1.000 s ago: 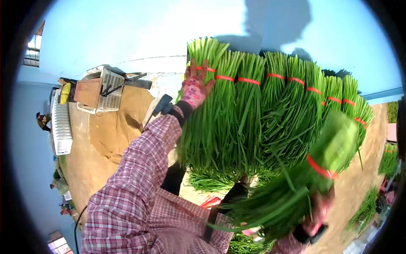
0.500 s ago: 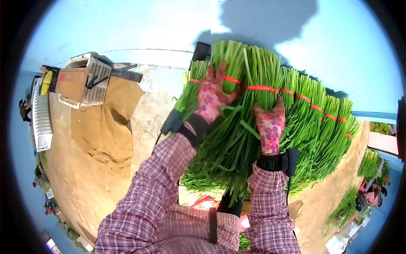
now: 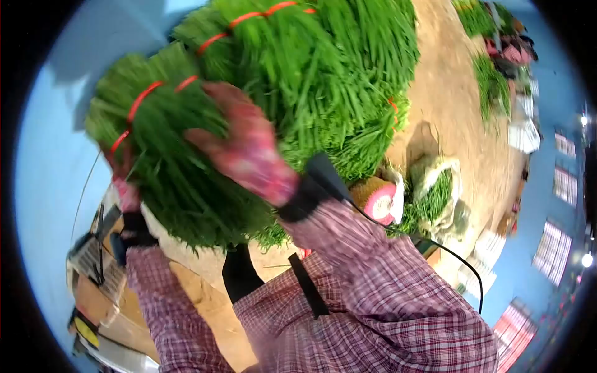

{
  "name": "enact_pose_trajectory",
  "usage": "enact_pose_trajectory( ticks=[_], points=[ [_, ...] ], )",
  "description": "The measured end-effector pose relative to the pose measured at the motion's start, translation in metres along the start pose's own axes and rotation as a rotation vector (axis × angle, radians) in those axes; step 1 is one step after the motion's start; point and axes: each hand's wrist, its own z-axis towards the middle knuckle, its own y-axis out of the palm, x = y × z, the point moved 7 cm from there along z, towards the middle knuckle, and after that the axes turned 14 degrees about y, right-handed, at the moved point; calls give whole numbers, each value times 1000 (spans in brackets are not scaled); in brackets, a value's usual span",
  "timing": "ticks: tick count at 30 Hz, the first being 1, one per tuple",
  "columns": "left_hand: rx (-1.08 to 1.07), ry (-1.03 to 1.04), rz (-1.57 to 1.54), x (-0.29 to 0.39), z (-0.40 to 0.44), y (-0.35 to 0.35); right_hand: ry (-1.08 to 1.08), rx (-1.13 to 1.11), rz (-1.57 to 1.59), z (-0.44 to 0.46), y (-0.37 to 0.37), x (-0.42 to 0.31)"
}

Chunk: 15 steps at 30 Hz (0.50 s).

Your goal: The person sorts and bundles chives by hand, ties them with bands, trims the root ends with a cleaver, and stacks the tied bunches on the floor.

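Long flat green leaves, looking like garlic chives, are tied in bundles with red bands. In the head view, my left hand (image 3: 126, 183), in a pink patterned glove, is at the left side of the nearest chive bundles (image 3: 174, 155); its fingers are partly hidden by the leaves and appear wrapped around the edge. My right hand (image 3: 249, 149), gloved alike and blurred by motion, lies against the right side of those bundles. Its thumb and fingers are spread apart over the leaves. Black straps circle both wrists.
More banded chives (image 3: 323, 68) are heaped behind and to the right. A pink-ended round object (image 3: 380, 202) and a white sack (image 3: 446, 165) with greens stand right. A crate (image 3: 102, 267) is at lower left, a blue wall (image 3: 46, 168) at left. People sit at upper right.
The view has swung right, shifting the bundles toward the upper left. My right hand has come off the banded part and opened over the leaves; my left hand has moved to the bundles' outer side.
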Motion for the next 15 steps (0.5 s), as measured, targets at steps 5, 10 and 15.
enact_pose_trajectory(
  ticks=[5, 10, 15],
  points=[
    [192, -403, -348, 22, 16, -24, 447, 484, 515, -36, -191, 313],
    [-216, 463, 557, 103, 61, 6, 815, 504, -9, -14, -293, 549],
    [-263, 134, 252, 100, 40, 53, 658, 286, -198, 67, -331, 681]
  ],
)
